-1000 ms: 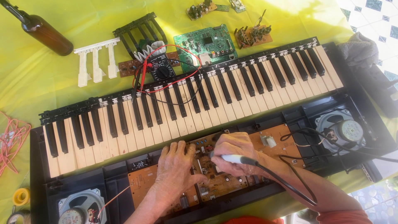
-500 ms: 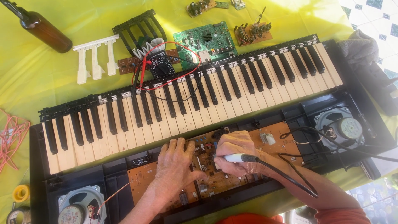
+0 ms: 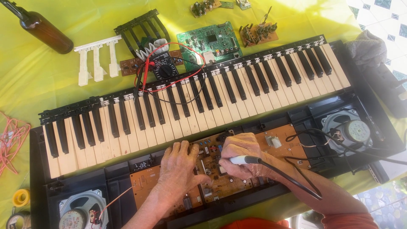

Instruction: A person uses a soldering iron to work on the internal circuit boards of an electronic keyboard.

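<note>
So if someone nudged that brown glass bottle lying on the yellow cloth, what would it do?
The brown bottle lies on its side on the yellow cloth, so it would probably roll rather than slide. It looks like glass, so likely hard, smooth and breakable if it dropped. The soft cloth might slow it a little.

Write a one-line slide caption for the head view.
Left hand rests on an opened keyboard's brown circuit board; right hand holds a corded soldering iron.

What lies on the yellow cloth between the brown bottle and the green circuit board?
In the head view, between the bottle and the green board lie loose white keys, a black key frame and a multimeter with red leads.
</note>
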